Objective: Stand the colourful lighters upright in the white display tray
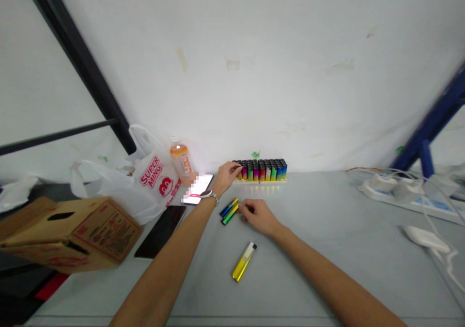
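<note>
Rows of colourful lighters with black tops stand upright in a white tray (269,182) against the wall. My left hand (228,174), with a watch on the wrist, is at the left end of the rows, its bent fingers touching a lighter there. My right hand (258,214) rests on the table with curled fingers beside a green and yellow lighter (230,213); whether it grips that lighter is unclear. A blue and yellow lighter (228,208) lies just behind it. Nearer to me lies a single yellow and white lighter (243,264).
To the left are a cardboard box (105,230), a dark tablet (162,232), a lit phone (199,189), a white plastic bag (145,186) and an orange bottle (180,157). At right, a power strip (432,203) with cables and a white device (426,239).
</note>
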The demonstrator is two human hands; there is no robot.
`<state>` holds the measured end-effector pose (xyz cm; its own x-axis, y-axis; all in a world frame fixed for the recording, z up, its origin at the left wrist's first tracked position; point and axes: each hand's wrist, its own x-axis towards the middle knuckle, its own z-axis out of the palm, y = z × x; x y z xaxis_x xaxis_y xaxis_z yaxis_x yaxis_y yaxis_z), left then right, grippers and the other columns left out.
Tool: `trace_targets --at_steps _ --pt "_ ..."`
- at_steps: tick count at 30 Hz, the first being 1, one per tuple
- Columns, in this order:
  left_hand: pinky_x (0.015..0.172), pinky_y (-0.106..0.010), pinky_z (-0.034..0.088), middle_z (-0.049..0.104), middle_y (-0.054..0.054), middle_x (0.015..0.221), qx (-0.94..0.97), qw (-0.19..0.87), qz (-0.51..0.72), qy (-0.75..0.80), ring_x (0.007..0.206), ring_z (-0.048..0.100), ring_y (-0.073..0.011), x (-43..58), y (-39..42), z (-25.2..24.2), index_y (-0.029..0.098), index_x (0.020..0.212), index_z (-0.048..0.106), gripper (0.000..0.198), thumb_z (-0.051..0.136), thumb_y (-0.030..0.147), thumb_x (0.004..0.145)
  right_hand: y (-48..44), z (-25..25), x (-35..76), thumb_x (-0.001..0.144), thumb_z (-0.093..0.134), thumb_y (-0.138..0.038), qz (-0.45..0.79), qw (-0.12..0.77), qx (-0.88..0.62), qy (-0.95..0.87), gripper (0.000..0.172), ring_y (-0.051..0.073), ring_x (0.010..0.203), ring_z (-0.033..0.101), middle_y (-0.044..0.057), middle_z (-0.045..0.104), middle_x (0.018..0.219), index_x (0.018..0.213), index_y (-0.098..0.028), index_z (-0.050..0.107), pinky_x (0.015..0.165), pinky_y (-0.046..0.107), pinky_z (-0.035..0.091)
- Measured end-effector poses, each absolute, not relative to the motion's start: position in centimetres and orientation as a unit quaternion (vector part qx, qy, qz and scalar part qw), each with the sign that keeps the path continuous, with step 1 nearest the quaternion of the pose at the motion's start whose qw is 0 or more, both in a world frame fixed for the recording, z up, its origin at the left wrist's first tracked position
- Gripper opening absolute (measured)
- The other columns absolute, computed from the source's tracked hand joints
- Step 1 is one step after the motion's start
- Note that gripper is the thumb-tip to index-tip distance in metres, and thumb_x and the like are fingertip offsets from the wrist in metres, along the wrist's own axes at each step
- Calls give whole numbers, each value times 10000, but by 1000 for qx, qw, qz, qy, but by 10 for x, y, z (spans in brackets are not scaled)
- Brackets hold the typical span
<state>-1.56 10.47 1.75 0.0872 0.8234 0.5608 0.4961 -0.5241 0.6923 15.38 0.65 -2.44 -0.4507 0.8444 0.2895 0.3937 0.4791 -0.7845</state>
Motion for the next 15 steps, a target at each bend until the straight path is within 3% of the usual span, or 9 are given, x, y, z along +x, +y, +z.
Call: trace_targets --at_steps 6,10,15 --pt "848 -331 531 721 -58 900 754 127 457 454 830 669 -189 -21 109 17 199 1010 724 210 577 246 868 6 -23 153 925 492 -312 328 351 -393 -784 309 122 554 515 -2 636 600 710 -168 662 556 228 352" --pt "956 -385 485 636 -90 1004 794 27 391 465 971 596 -217 -23 107 18 187 1022 738 271 533 144 849 6 -24 154 921 502 -312 332 353 -393 -782 305 113 542 492 -7 624 589 696 -167 648 543 223 332" --pt "977 -386 457 540 -98 1117 801 -33 350 485 1006 545 -211 -28 87 21 189 1235 639 456 476 77 825 6 -24 154 923 484 -298 326 345 -397 -786 309 112 539 478 -11 610 586 687 -166 634 551 232 323"
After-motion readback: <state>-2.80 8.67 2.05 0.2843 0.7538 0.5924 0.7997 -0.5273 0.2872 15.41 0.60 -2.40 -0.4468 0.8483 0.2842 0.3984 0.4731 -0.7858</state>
